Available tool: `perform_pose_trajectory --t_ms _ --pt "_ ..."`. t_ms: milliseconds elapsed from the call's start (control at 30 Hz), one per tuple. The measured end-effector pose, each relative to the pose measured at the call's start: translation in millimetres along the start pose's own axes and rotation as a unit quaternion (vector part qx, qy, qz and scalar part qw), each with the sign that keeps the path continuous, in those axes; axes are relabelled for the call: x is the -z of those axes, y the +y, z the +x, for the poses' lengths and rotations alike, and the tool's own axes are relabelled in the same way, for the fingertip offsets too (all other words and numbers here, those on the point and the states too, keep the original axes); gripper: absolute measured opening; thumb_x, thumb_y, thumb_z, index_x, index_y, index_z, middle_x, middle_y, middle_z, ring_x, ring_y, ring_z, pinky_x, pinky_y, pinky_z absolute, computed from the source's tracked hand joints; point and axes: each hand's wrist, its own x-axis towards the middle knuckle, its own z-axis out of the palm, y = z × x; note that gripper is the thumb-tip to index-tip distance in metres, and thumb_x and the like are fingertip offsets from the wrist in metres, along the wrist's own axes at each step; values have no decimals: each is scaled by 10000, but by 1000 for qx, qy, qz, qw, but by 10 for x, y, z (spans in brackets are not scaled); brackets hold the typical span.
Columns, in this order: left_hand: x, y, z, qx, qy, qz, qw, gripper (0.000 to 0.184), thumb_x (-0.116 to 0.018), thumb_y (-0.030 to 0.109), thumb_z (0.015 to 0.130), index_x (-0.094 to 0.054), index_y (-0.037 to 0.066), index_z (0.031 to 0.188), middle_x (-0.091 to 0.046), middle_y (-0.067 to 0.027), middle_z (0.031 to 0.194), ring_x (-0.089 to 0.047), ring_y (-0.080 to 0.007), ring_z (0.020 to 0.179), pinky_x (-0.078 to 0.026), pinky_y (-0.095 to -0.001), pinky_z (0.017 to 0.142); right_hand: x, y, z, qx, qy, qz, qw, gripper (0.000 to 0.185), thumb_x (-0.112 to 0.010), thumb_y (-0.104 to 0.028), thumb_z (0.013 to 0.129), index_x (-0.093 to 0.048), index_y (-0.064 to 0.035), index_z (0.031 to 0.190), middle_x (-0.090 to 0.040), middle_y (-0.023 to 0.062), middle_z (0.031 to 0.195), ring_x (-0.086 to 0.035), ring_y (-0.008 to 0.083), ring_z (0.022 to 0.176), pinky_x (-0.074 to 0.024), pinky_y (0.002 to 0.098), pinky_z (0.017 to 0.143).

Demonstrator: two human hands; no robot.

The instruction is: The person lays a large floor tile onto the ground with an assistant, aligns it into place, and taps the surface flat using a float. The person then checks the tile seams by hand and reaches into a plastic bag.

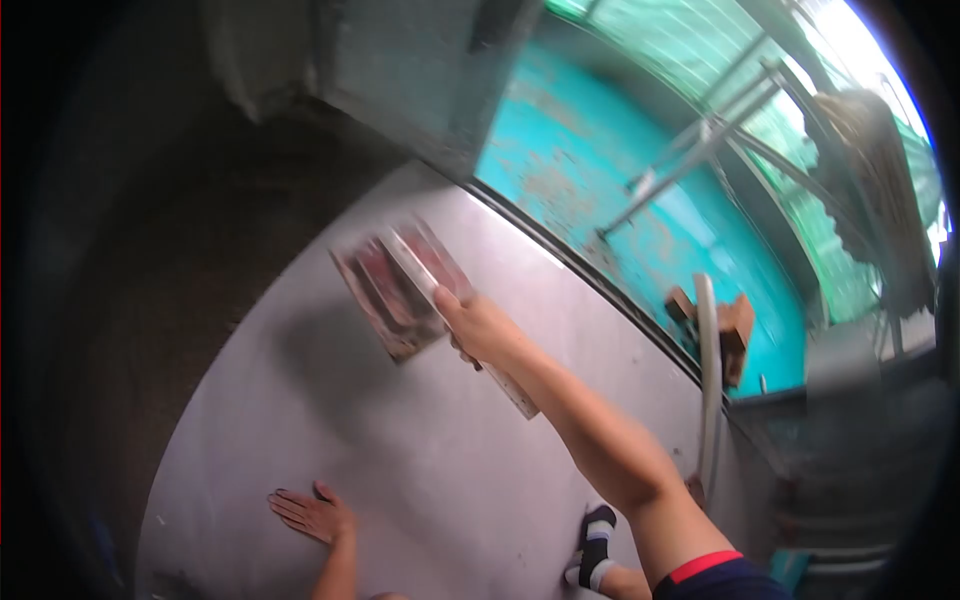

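Note:
My right hand is reached out over the pale grey floor, its fingers closed around a long pale bar with small holes near its lower end. At the bar's far end is a blurred rectangular plate, like a trowel blade, with reddish and dirty patches. Whether plate and bar are one tool cannot be told, nor whether the plate touches the floor; a shadow lies beside it. Low in the picture, my left hand has its fingers stretched out flat, palm down, at or just above the floor, holding nothing.
A striped-socked foot is at the lower right. A dark threshold borders a turquoise floor, with a metal frame, brown blocks and a pale curved pipe. Rough dark ground lies left; a grey door panel stands above.

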Motion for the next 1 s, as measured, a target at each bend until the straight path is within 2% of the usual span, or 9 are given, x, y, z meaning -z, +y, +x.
perform_pose_trajectory --t_ms 100,267,300,500,567,667,767,867,1000 --pt "46 65 -55 10 -14 31 999 806 -286 537 1000 -124 -53 1525 -88 -211 1613 -72 -340 1501 -103 -453 1203 328 3 -612 163 149 -39 975 628 -371 -532 1013 -579 21 802 -555 155 606 -542 306 562 -459 426 589" --pt "49 103 -24 3 -2 59 998 815 -261 561 999 -142 -51 1524 -109 -218 1608 -84 -341 1499 -122 -452 1198 -154 1653 -660 69 255 -59 963 609 -364 -512 1013 -635 33 998 -633 274 793 -602 496 782 -477 496 725" --pt "53 105 -11 -1 9 62 998 812 -266 565 1000 -163 -53 1518 -136 -224 1599 -119 -351 1489 -142 -457 1193 -184 1935 -572 -148 155 -74 974 645 -380 -539 1002 -649 48 1008 -646 241 778 -640 396 694 -504 470 684" --pt "-62 98 -14 -22 52 94 994 826 -243 601 997 -198 -43 1513 -187 -223 1587 -186 -357 1472 -183 -459 1185 653 1334 -1132 -118 102 123 980 561 -430 -559 991 -504 -66 735 -470 18 552 -456 134 409 -379 326 378" --pt "-59 93 -22 -10 41 104 994 836 -233 612 995 -194 -42 1516 -184 -214 1591 -184 -348 1475 -183 -458 1186 859 1083 -1321 -63 161 138 975 543 -428 -541 998 -469 -71 728 -446 16 544 -452 115 441 -384 311 414" --pt "-40 121 -38 -8 40 105 994 847 -234 623 991 -205 -44 1512 -189 -205 1592 -183 -338 1477 -185 -453 1185 777 1328 -1345 116 361 21 925 560 -432 -489 997 -601 20 837 -636 204 679 -633 396 645 -506 465 618" --pt "-123 55 -7 -28 55 75 995 857 -238 612 990 -203 -72 1504 -171 -238 1588 -155 -357 1481 -152 -450 1191 183 2270 -1179 18 389 -39 920 588 -414 -512 1006 -534 6 755 -576 150 615 -584 311 607 -478 432 627" --pt "-37 59 -5 -41 33 123 991 848 -255 605 992 -214 -71 1502 -171 -240 1588 -172 -363 1476 -162 -452 1188 75 2615 -1141 -189 254 -7 949 620 -401 -523 1001 -556 27 761 -617 207 679 -591 403 676 -476 496 693" --pt "-71 65 -6 -46 63 72 994 841 -264 599 993 -223 -71 1500 -176 -242 1585 -183 -366 1472 -169 -453 1187 574 2086 -1287 -129 199 63 970 586 -422 -568 985 -531 -51 729 -514 44 571 -512 169 464 -424 342 451"
